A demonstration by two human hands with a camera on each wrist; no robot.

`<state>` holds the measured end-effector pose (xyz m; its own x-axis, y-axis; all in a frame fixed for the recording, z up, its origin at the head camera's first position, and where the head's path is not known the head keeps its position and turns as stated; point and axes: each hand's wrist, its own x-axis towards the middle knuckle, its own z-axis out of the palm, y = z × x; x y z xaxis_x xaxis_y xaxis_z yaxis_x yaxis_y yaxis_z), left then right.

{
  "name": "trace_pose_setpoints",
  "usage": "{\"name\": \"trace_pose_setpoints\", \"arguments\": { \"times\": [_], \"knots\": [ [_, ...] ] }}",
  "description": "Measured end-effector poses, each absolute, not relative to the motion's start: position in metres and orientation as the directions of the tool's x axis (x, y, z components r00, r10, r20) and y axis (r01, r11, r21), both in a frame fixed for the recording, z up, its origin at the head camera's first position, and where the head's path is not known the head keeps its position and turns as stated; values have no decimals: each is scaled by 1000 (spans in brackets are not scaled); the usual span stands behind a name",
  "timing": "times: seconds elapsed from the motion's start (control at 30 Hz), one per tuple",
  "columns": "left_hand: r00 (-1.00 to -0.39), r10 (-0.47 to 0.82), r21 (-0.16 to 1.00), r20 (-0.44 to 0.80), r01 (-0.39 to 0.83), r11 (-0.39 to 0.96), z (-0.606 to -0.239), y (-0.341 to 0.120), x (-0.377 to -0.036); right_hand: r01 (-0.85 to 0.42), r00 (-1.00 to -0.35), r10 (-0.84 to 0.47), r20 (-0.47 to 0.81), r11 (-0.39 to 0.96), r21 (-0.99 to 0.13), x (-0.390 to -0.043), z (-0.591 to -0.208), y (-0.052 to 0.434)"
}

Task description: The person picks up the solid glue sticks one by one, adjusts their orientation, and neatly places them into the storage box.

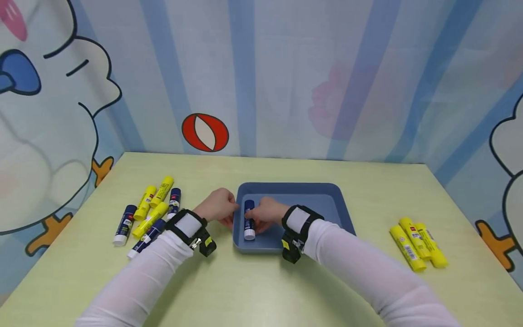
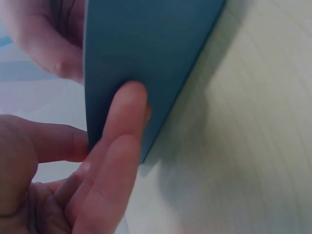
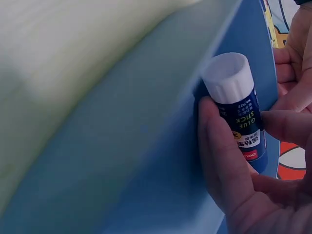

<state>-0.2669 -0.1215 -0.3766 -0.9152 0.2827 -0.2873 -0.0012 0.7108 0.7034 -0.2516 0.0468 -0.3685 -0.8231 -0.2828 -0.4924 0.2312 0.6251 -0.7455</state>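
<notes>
A blue tray (image 1: 327,200) lies in the middle of the pale green table (image 1: 261,290). My right hand (image 1: 261,215) reaches into the tray's left end and grips a blue glue stick (image 1: 249,232) with a white cap, lying flat against the left wall. In the right wrist view my thumb and fingers curl round the glue stick (image 3: 239,112) on the tray (image 3: 146,146). My left hand (image 1: 222,210) pinches the tray's left rim. In the left wrist view a finger (image 2: 122,126) lies flat on the tray's outer wall (image 2: 146,44).
Several blue and yellow glue sticks (image 1: 149,213) lie in a loose group left of the tray. Three yellow glue sticks (image 1: 416,243) lie side by side at the right. A patterned curtain (image 1: 286,77) closes off the table's far edge and sides.
</notes>
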Motion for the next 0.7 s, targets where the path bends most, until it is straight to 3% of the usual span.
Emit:
{"name": "trace_pose_setpoints", "arguments": {
  "times": [0.4,0.7],
  "knots": [
    [-918,275,686,-287,4,728,-373,-118,-265,283,-831,-250,-497,579,-765,-280,-398,42],
    [-916,282,681,-285,14,733,-375,-120,-266,273,-821,-284,-496,567,-777,-267,-381,39]
  ]
}}
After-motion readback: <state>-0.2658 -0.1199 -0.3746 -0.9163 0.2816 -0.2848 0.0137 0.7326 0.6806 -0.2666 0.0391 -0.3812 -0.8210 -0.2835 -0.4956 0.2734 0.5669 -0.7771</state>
